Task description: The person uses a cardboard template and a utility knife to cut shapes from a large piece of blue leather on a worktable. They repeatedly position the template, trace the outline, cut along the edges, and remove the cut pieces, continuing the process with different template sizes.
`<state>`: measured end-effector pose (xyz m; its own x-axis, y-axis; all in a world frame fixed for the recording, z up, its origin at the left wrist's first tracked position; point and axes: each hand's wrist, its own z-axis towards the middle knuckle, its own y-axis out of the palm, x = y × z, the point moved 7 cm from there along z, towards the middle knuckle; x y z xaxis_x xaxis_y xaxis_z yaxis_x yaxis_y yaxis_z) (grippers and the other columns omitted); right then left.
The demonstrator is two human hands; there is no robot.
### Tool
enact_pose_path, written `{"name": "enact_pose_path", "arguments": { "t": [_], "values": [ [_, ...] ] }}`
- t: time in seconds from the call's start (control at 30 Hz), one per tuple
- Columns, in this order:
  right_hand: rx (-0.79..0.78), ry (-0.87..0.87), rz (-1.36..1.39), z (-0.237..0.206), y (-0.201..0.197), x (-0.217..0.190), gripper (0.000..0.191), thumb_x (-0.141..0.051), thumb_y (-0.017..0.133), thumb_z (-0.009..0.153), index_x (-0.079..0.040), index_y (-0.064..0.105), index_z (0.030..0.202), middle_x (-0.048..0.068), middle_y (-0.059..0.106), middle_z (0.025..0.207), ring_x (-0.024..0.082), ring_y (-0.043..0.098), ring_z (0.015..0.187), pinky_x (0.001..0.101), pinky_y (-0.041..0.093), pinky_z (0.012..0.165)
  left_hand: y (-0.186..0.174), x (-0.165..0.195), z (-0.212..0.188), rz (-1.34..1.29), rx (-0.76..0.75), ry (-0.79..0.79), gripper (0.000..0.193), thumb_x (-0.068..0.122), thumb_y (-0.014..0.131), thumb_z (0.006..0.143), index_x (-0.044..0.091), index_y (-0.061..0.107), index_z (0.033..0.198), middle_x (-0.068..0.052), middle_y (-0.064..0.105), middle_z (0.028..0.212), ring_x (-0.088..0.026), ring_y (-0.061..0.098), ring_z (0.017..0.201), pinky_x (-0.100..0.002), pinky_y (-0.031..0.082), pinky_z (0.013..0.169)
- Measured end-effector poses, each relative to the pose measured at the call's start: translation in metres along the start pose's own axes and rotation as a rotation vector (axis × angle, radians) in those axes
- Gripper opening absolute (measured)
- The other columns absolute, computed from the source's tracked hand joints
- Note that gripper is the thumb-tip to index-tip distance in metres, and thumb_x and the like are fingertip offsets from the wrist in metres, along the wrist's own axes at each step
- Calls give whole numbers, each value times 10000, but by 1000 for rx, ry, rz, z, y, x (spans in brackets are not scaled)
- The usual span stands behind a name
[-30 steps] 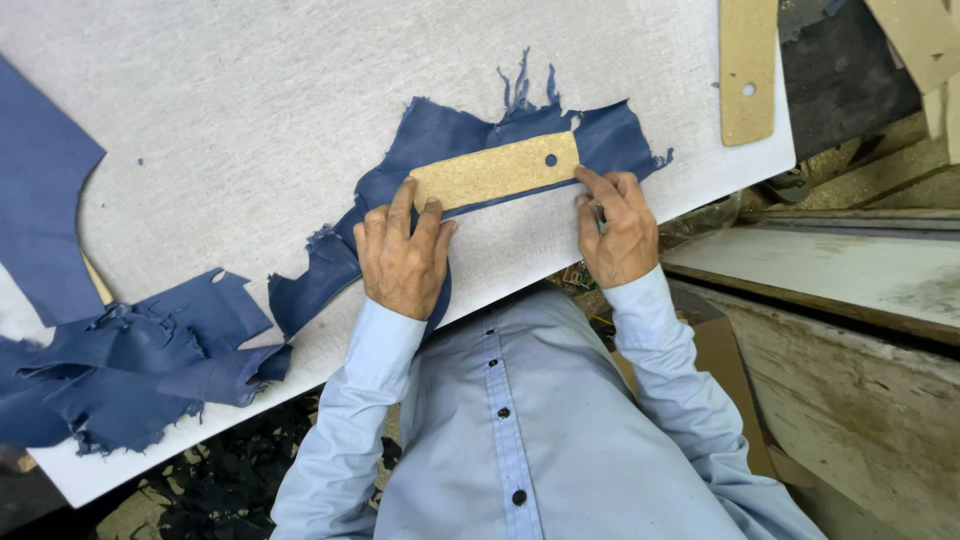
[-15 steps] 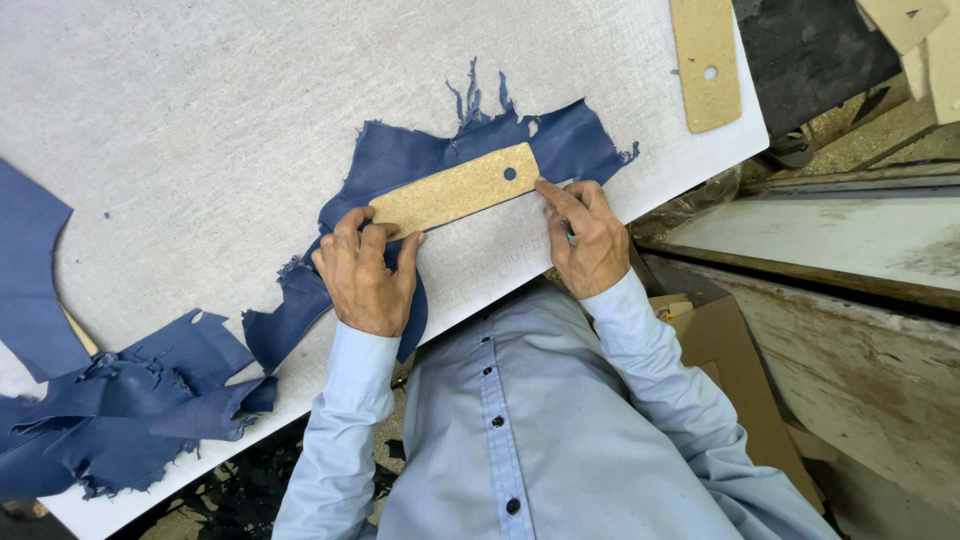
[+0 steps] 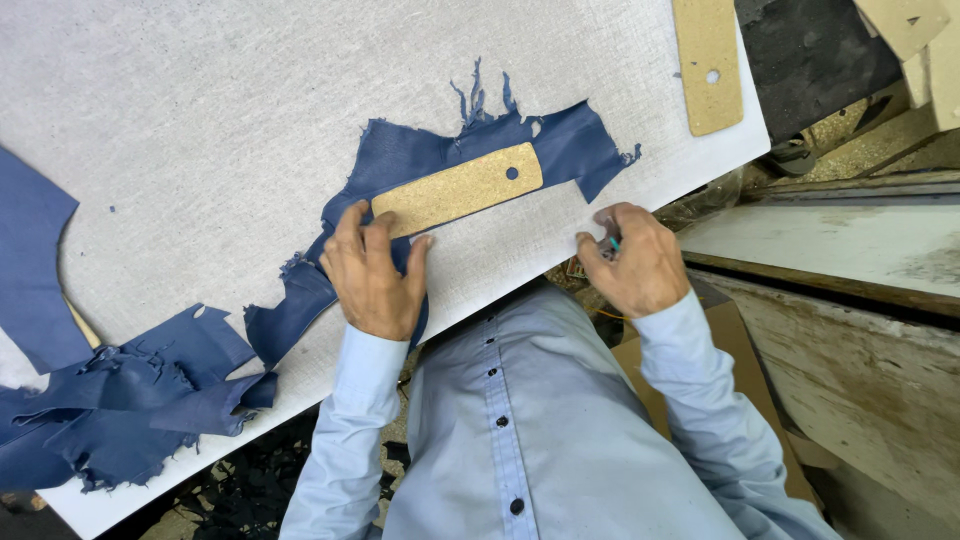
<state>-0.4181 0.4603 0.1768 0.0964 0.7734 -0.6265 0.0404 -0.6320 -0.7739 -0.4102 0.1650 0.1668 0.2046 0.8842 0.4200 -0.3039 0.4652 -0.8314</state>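
Note:
A long tan cardboard template (image 3: 460, 188) with a round hole near one end lies on a ragged piece of blue fabric (image 3: 450, 150) on the white cutting board (image 3: 200, 120). My left hand (image 3: 375, 268) presses flat on the fabric, its fingertips on the template's near end. My right hand (image 3: 632, 262) is at the board's near edge, off the fabric, its fingers closed around a small slim tool with a blue-green tip that I cannot identify.
A pile of blue fabric scraps (image 3: 110, 400) lies at the lower left, and a larger blue piece (image 3: 35, 260) at the left edge. A second tan template (image 3: 708, 62) lies at the upper right. A worn wooden bench (image 3: 850, 250) is at the right.
My right hand has left the template's right end and pulled back to the board's near edge. My left hand stays on the template's other end.

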Motion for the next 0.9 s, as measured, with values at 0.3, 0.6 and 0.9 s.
{"name": "enact_pose_path", "arguments": {
  "t": [0.3,0.6,0.9],
  "values": [
    [-457,375,1247,-90,84,26,500,-24,609,927,54,542,1416,98,659,1049,155,634,849,316,556,749,50,62,3,112,-144,252,744,465,783,890,80,537,1477,-199,470,1439,-402,432,1315,-613,355,1150],
    [68,-12,328,-23,31,-3,378,-37,690,978,18,584,1336,162,770,972,152,765,795,313,628,654,57,78,5,292,-298,289,1082,909,545,771,221,392,1592,-273,395,1429,-506,388,1292,-746,271,1109],
    [356,-349,-101,51,33,-64,279,2,699,980,45,679,1255,220,701,1007,366,727,806,414,591,657,73,84,28,412,-612,215,1229,969,565,630,275,283,1605,-223,403,1328,-453,433,1175,-766,330,990]
  ]
}}
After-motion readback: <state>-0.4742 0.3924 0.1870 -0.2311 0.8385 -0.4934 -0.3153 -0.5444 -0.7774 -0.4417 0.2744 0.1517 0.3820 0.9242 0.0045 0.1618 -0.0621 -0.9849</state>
